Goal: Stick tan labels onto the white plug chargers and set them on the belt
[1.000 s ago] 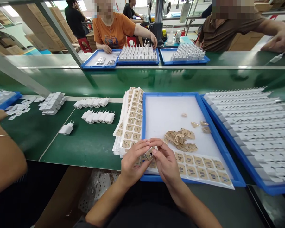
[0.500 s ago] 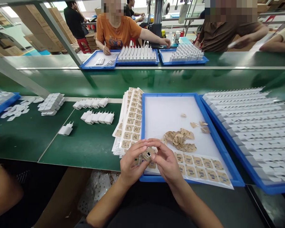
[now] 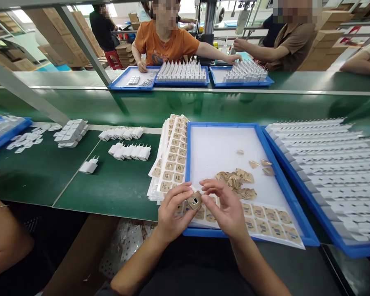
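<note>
My left hand [image 3: 172, 211] grips a small plug charger [image 3: 195, 200] between thumb and fingers. Its port face, covered in brown film, is turned up, with a dark slot showing. Just right of it is my right hand [image 3: 230, 210], thumb and fingers apart, with nothing visible between them. Whether a fingertip still touches the charger's edge is hard to see. Below both hands a sheet of brown stickers [image 3: 277, 230] lies across the near end of the blue-rimmed tray [image 3: 222, 142]. A heap of loose brown film pieces [image 3: 234, 181] lies in that tray.
Stacked sticker sheets [image 3: 172, 158] lie left of the tray. White chargers [image 3: 132, 151] stand in rows farther left. On the right, a second tray [image 3: 327, 176] is filled with chargers. A neighbour's arm [image 3: 6, 234] is at the left edge. People sit across the green bench [image 3: 188, 102].
My right hand has moved right, away from the charger, and its fingers have spread. My left hand keeps hold of the charger. The view has shifted slightly.
</note>
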A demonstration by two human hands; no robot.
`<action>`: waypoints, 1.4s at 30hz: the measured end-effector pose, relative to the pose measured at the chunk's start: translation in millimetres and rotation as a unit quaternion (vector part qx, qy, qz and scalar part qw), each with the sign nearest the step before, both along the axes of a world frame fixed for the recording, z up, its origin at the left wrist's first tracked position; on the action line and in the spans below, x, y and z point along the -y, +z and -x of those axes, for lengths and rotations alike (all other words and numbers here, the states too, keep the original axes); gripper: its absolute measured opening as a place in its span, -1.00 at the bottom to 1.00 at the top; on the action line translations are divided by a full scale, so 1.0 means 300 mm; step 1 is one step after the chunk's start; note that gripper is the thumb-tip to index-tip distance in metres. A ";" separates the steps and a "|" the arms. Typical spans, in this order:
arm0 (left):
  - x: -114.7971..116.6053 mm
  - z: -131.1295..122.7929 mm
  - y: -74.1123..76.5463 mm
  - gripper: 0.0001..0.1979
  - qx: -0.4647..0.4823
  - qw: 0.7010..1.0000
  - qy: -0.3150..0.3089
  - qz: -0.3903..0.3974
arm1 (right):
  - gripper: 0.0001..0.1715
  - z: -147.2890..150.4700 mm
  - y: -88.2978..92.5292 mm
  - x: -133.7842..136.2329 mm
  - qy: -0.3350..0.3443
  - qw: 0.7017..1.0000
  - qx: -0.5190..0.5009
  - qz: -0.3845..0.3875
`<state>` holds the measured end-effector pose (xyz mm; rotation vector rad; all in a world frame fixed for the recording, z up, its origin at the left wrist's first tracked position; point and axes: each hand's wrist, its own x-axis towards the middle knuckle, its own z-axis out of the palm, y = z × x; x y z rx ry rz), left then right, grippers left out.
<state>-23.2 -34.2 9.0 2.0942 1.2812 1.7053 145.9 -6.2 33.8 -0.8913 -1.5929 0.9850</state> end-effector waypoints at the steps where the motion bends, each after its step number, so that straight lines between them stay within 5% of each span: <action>1: -0.002 -0.004 -0.001 -0.60 -0.005 1.000 0.001 -0.020 | -0.84 0.007 -0.002 0.001 0.025 0.998 -0.033 0.048; 8: -0.002 -0.029 -0.019 -0.60 -0.037 0.994 0.035 -0.096 | -0.99 0.073 -0.027 0.024 0.042 0.965 -0.206 0.155; 19: -0.007 -0.026 -0.019 -0.61 -0.044 0.992 0.049 -0.110 | -0.97 0.076 -0.031 0.022 0.035 0.968 -0.198 0.152; 23: -0.008 -0.020 -0.014 -0.62 -0.042 0.994 0.040 -0.089 | -0.93 0.034 0.001 -0.002 0.059 0.990 -0.095 0.082; 26: -0.005 -0.020 -0.008 -0.64 -0.039 0.995 0.027 -0.083 | -0.83 0.000 0.033 -0.023 0.053 0.997 0.029 -0.058; 31: -0.002 -0.021 0.003 -0.63 -0.011 0.999 0.020 -0.029 | -0.68 -0.027 0.040 -0.011 0.008 0.943 0.152 -0.295; 35: -0.006 0.029 -0.009 -0.60 0.013 0.997 0.073 0.016 | -0.83 -0.093 0.006 0.001 0.049 0.973 0.088 -0.209; 37: -0.005 0.079 -0.025 -0.59 0.036 0.993 0.103 0.041 | -0.87 -0.153 -0.024 -0.020 -0.017 0.986 0.104 -0.133; 39: 0.002 0.138 -0.042 -0.61 0.069 0.986 0.127 0.079 | -0.86 -0.216 -0.062 -0.058 -0.125 0.963 0.217 -0.101; 42: 0.014 0.229 -0.060 -0.63 0.113 0.968 0.178 0.137 | -0.63 -0.279 -0.111 -0.110 -0.178 0.912 0.356 -0.103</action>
